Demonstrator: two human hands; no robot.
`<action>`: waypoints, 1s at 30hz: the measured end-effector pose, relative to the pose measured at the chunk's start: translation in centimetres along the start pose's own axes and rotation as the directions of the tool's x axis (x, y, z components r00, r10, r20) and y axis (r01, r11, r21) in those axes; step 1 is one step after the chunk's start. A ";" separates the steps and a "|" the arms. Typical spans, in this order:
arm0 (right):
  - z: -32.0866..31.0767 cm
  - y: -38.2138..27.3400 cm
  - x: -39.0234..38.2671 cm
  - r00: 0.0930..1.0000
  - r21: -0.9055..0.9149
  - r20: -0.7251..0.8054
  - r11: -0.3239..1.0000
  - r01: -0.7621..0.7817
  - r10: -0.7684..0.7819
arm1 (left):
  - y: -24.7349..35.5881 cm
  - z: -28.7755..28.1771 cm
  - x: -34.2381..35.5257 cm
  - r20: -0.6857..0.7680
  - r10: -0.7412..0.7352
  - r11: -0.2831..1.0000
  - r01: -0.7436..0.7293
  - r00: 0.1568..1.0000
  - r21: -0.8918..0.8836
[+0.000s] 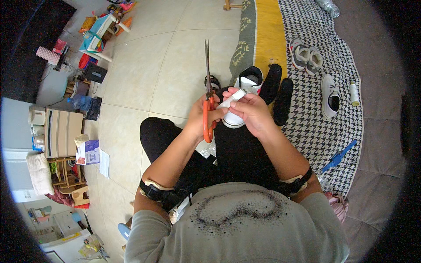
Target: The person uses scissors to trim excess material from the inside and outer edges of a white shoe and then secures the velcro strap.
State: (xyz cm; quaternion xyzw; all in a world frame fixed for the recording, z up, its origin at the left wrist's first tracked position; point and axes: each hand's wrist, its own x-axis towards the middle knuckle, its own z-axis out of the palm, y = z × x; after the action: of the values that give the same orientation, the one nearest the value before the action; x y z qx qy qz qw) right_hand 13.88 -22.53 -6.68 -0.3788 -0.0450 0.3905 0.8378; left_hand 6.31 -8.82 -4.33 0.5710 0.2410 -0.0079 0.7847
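My left hand is closed around orange-handled scissors, whose dark blades point away from me, nearly together. In my right hand, a small flat white strip is pinched between thumb and fingers. The strip's near end lies close to my left fingertips; whether they touch it I cannot tell. Just beneath my hands is a white shoe, its dark opening facing away and its middle hidden by my fingers. Two black insoles lie to the right of it.
On the houndstooth cloth at right are a white shoe, a pair of grey-and-white sneakers, a thread spool and a blue strap. At left stand a small white-and-blue table, a drawer cabinet and a purple-and-white box.
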 end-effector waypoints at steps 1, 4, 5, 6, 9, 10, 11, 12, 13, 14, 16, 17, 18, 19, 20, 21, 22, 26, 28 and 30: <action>0.1 -0.3 -0.2 0.999 -0.035 0.036 0.999 -0.005 0.007 | 0.0 -0.3 0.1 0.001 -0.011 1.000 0.011 1.000 0.017; -0.7 -2.4 -1.2 0.977 -0.465 0.047 0.870 -0.164 0.209 | 0.4 -0.6 0.5 0.035 0.014 1.000 -0.015 0.999 0.024; -1.0 -2.7 -1.4 0.984 -0.542 0.027 0.830 -0.132 0.175 | 0.6 -0.6 0.6 0.051 0.031 0.999 -0.032 0.998 0.020; -1.0 -2.7 -1.4 0.988 -0.475 -0.011 0.868 -0.143 0.156 | 1.0 -0.4 0.6 0.039 0.028 0.999 -0.030 0.999 0.039; -0.6 -1.9 -1.2 0.989 -0.244 -0.081 0.959 -0.143 0.127 | 1.3 -0.3 0.5 0.026 0.021 0.999 -0.022 0.999 0.044; -0.4 -1.2 -1.0 0.990 -0.233 -0.069 0.962 -0.139 0.126 | 1.0 -0.5 0.7 0.040 0.024 1.000 -0.025 0.999 0.012; -0.2 -0.6 -0.7 0.991 -0.223 -0.055 0.966 -0.135 0.125 | 0.8 -0.6 0.8 0.053 0.028 0.999 -0.027 0.998 -0.020; 0.0 -0.1 -0.5 0.991 -0.212 -0.041 0.968 -0.131 0.125 | 0.7 -0.7 0.8 0.055 0.024 0.999 -0.022 0.998 -0.030; 0.4 0.2 -0.2 0.994 -0.257 -0.065 0.961 -0.105 0.091 | 1.0 -0.6 0.6 0.052 0.019 0.999 -0.017 0.998 -0.039; 0.5 0.5 0.0 0.994 -0.277 -0.086 0.956 -0.095 0.074 | 1.2 -0.7 0.4 0.050 0.015 0.999 -0.012 0.999 -0.048; 0.6 1.0 0.5 0.991 -0.318 -0.127 0.945 -0.075 0.036 | 1.4 -1.0 0.2 0.025 0.061 0.997 -0.062 0.998 0.053; 1.0 1.2 0.5 0.989 -0.314 -0.148 0.948 -0.043 -0.004 | 1.7 -0.9 -0.2 -0.007 0.083 0.991 -0.082 0.997 0.108; 1.2 1.2 0.6 0.987 -0.319 -0.162 0.946 -0.052 0.000 | 1.8 -1.0 -0.4 -0.036 0.107 0.981 -0.100 0.994 0.164; 1.2 1.1 0.8 0.984 -0.324 -0.178 0.944 -0.059 0.001 | 1.6 -1.5 -0.4 -0.041 0.180 0.945 -0.161 0.983 0.284; 1.3 1.0 0.8 0.981 -0.330 -0.195 0.942 -0.067 0.001 | 1.4 -2.3 -0.4 -0.022 0.240 0.882 -0.209 0.971 0.423; 1.5 0.9 0.8 0.977 -0.329 -0.213 0.942 -0.074 0.002 | 1.3 -3.3 -0.6 0.007 0.296 0.796 -0.251 0.955 0.551; 1.7 0.7 0.8 0.972 -0.326 -0.235 0.942 -0.079 0.000 | 1.4 -4.0 -0.7 0.048 0.345 0.688 -0.287 0.938 0.666; 1.7 0.8 0.9 0.961 -0.315 -0.276 0.945 -0.084 -0.007 | 2.2 -5.8 -3.2 0.139 0.301 0.327 -0.239 0.943 0.914; 1.9 0.7 0.8 0.962 -0.322 -0.274 0.944 -0.079 -0.013 | 2.7 -6.4 -4.1 0.160 0.202 0.224 -0.204 0.966 0.953; 1.7 0.8 0.8 0.962 -0.330 -0.274 0.940 -0.090 -0.004 | 3.0 -6.5 -4.5 0.129 0.045 0.202 -0.136 0.991 0.970</action>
State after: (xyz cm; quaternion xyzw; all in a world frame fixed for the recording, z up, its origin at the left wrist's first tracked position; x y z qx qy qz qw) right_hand 13.30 -20.60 -6.18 -0.5679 0.0118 0.3398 0.7496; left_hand 0.74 -3.09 -1.45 0.9496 0.1201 -0.1324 0.2577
